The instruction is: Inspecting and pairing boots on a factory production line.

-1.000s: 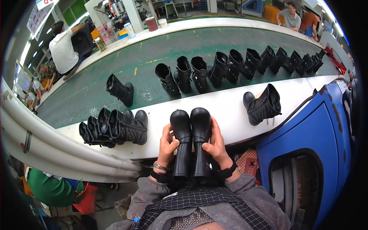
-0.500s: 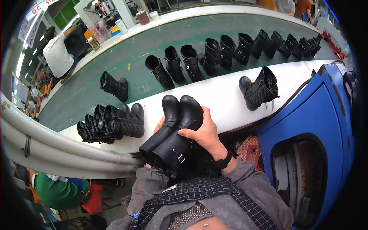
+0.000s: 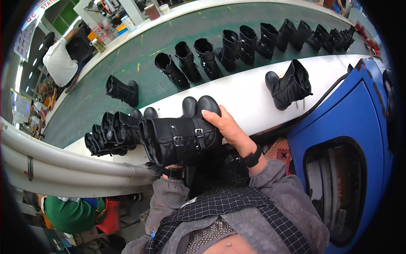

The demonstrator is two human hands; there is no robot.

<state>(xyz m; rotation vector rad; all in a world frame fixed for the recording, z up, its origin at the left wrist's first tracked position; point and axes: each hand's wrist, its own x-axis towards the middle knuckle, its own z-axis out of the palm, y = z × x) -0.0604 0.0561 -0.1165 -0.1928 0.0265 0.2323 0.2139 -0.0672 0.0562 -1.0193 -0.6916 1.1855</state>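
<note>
I hold a pair of black quilted boots [image 3: 182,135] with buckle straps, tipped on their sides, shafts pointing left, toes toward the white shelf [image 3: 245,93]. My right hand [image 3: 226,127] grips the boots over the foot part near the toes. My left hand [image 3: 171,168] is under the boots, almost fully hidden; only the wrist with a dark band shows. A cluster of black boots [image 3: 114,131] stands just left of the held pair on the shelf.
A single black boot [image 3: 289,86] stands on the white shelf to the right. A row of several black boots [image 3: 237,48] rides the green conveyor [image 3: 139,72]. A blue machine [image 3: 351,139] is at right, grey pipes [image 3: 72,165] at left. A person in white [image 3: 59,63] works far left.
The boot pair has gone from upright in front of me to lying sideways, shafts swung left and down toward the boot cluster. My right hand stayed on the foot part.
</note>
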